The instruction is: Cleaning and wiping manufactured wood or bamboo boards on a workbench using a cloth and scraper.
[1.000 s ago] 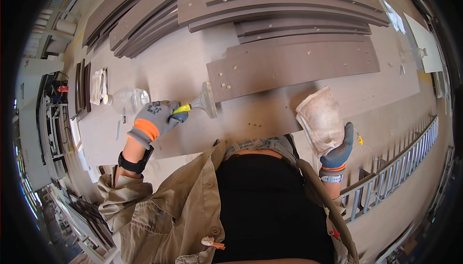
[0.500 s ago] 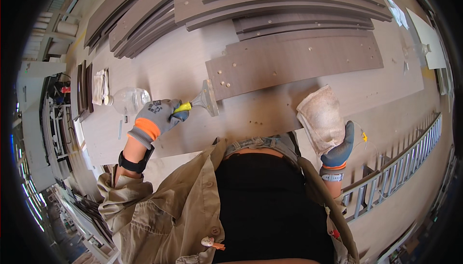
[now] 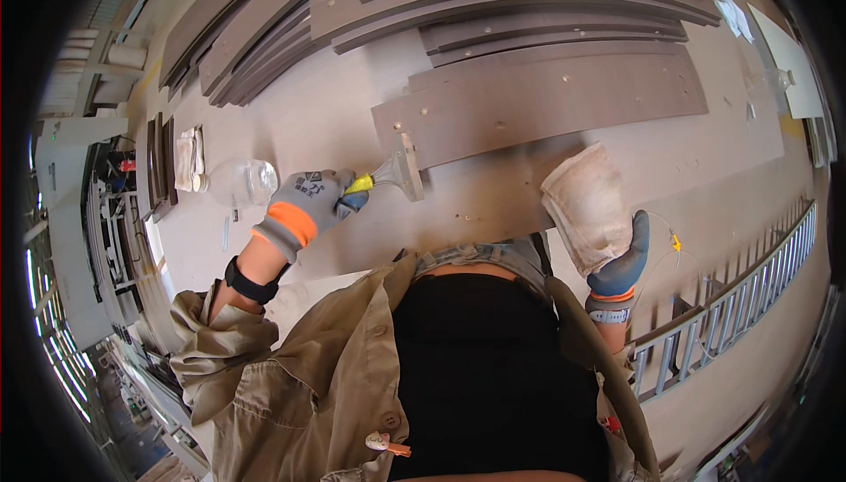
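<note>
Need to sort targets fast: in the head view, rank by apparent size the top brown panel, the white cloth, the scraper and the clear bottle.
1. Panel
2. Cloth
3. Bottle and scraper: too close to rank.

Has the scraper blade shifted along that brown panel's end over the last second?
Cannot tell. The scraper in the left hand sits at the brown panel's left end in every frame.
</note>
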Demonstrator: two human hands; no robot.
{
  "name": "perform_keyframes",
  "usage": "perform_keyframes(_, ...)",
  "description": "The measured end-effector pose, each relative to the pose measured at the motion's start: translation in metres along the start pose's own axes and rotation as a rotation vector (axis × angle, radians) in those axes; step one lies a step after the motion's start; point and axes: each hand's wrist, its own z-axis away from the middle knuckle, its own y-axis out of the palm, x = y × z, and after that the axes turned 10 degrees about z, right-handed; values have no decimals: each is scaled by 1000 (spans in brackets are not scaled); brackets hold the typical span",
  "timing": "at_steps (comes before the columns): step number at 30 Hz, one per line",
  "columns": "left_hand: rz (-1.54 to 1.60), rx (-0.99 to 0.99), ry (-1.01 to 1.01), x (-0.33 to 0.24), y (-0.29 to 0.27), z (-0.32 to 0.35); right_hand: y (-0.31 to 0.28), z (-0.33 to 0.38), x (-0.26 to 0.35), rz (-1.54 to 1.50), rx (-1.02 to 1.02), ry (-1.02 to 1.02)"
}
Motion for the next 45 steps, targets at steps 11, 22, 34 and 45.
perform_keyframes(11,-38,39,-20,-35,-7,-31,-16,3,7,-66,-154,9)
perform_keyframes(22,-102,80,-5,-95,-5,-65,-43,-11,64,-52,-172,-17)
perform_keyframes(34,-79,96,-51,-192,-23,-129,-72,-42,136,-100,-115,-47)
perform_keyframes(45,-145,103,-58,-279,-45,-180,-118,-60,180,-181,-117,-22)
